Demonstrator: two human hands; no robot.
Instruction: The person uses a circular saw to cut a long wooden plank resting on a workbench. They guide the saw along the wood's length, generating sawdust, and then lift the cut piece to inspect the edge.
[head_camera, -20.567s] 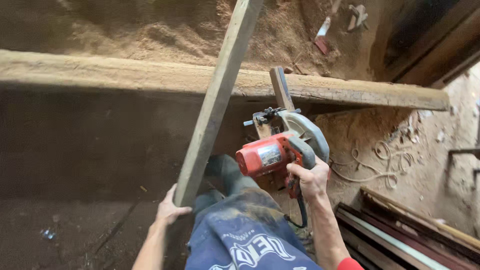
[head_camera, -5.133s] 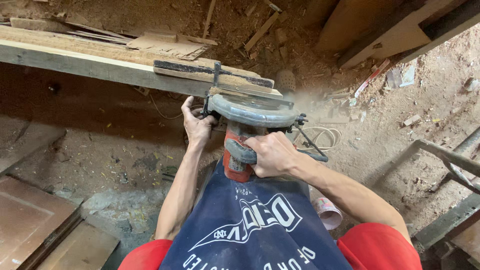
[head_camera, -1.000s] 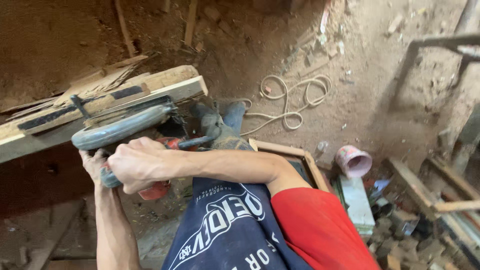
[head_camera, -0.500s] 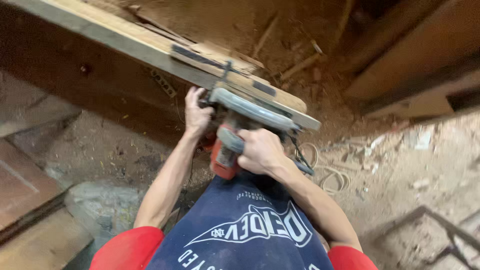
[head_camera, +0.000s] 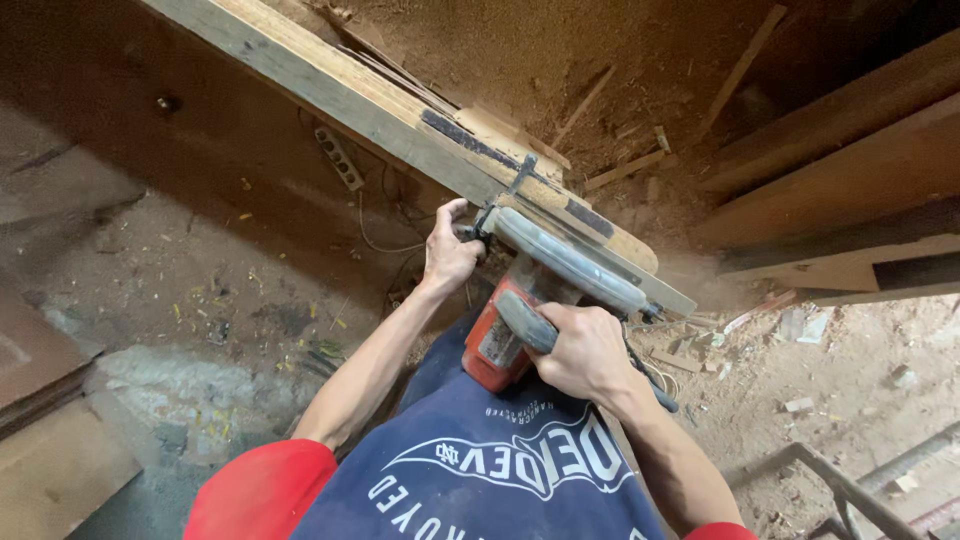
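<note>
The person stands over a long wooden plank (head_camera: 330, 95) that runs slantwise across the view, with a circular saw (head_camera: 545, 285) set on its near end. The right hand (head_camera: 585, 350) is wrapped tight around the saw's dark rear handle, fingers fully closed on it. The left hand (head_camera: 450, 250) is clenched on the front of the saw by its guide fitting, pressed against the plank's edge.

To cut well here, I'd judge the saw's base should stay flat on the wood, the push come evenly from the rear hand, and the front hand steady the line while keeping its fingers away from the blade's path. The power cord (head_camera: 650, 385) trailing behind the wrist wants watching too.

The saw has a red motor body, scuffed and dusty, under a curved grey blade guard; the blade itself is hidden. The plank is pale, rough and coated in sawdust, with a thin strip lying along its top. Sawdust and wood offcuts (head_camera: 620, 170) litter the dirt floor beyond.
</note>
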